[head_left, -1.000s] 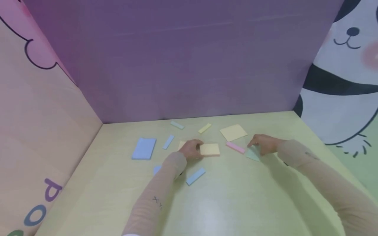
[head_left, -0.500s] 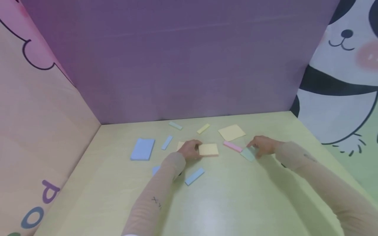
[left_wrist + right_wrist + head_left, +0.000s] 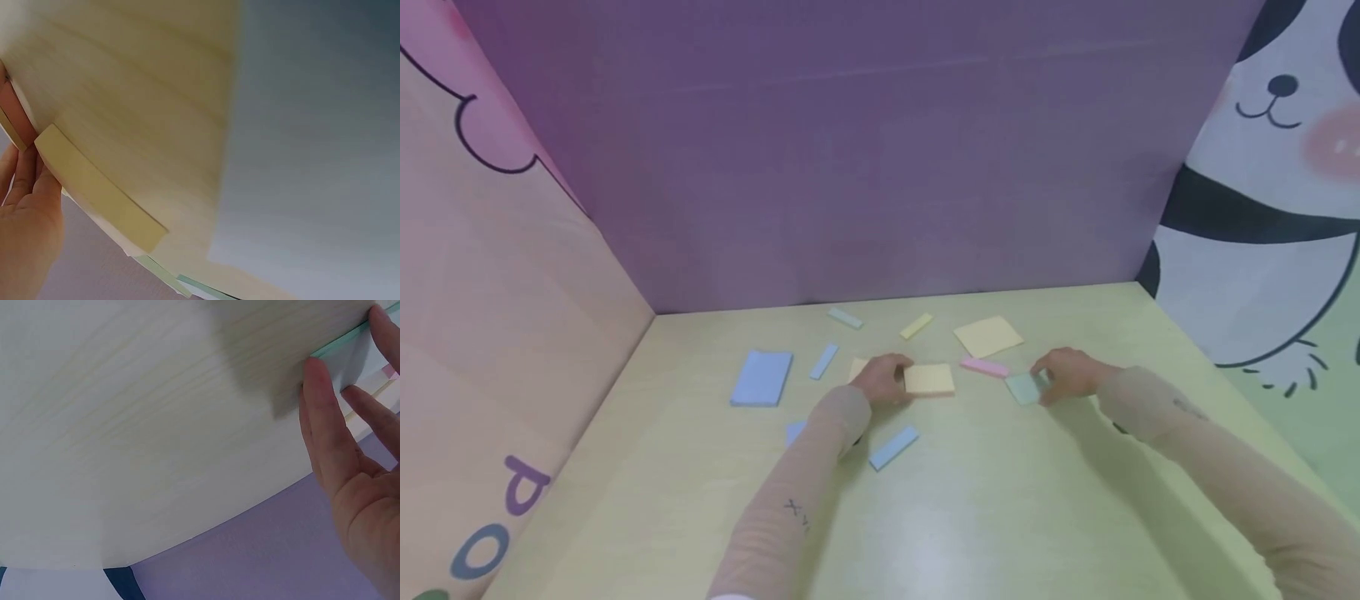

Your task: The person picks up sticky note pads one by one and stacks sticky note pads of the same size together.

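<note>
My left hand (image 3: 883, 380) grips the left end of a pale yellow sticky note pad (image 3: 929, 380), whose side shows pink in the left wrist view. Another pale yellow piece (image 3: 857, 367) peeks out behind that hand, mostly hidden. To the right, my right hand (image 3: 1067, 372) holds a small pale green sticky note pad (image 3: 1022, 388) flat on the table, thumb and fingers at its edges. In the right wrist view its green edge (image 3: 340, 342) lies between the fingertips. A pink strip pad (image 3: 985, 367) lies just beyond the green pad's far left corner, between the two hands.
A large blue pad (image 3: 762, 379) lies left, beside a thin blue strip (image 3: 823, 362). Green (image 3: 846, 318) and yellow (image 3: 917, 326) strips and a yellow square pad (image 3: 988, 337) lie behind. Nearer are another blue strip (image 3: 893, 448) and a blue piece (image 3: 795, 432) partly under my left forearm.
My right hand has slid the green pad a little left and turned it straighter. The pink strip has shifted left and turned flatter. My left hand has stayed on the yellow pad.
</note>
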`<state>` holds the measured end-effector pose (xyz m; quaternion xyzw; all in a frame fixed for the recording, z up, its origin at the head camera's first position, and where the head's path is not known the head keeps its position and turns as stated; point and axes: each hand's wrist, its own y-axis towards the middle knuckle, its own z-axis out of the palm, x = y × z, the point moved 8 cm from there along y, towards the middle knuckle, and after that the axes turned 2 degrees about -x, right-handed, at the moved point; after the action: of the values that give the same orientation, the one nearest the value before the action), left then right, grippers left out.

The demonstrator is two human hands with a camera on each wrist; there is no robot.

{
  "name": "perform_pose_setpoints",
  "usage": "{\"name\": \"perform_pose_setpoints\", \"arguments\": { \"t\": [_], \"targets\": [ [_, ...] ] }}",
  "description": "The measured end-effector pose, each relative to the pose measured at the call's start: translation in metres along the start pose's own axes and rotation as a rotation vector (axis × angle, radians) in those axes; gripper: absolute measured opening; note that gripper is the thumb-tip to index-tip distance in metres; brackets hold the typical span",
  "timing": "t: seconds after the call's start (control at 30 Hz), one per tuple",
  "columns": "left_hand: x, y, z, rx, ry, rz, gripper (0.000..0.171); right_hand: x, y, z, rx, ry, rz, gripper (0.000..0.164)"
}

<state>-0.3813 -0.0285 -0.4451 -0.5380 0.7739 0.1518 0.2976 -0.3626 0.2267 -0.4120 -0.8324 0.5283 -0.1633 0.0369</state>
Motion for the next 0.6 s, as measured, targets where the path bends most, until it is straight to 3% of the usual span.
{"name": "perform_pose_setpoints", "arguments": {
  "t": [0.33,0.6],
  "targets": [
    [0.0011,0.0002,-0.0012,0.001,-0.009,-0.013,0.064,0.0045,-0.0002,-0.0004,-0.009,-0.005,0.023,0.052],
    [-0.0025,-0.0033,-0.0034,0.009,-0.006,-0.008,0.063,0.0023,-0.0007,-0.0051,-0.039,0.021,0.014,0.066]
  ]
}}
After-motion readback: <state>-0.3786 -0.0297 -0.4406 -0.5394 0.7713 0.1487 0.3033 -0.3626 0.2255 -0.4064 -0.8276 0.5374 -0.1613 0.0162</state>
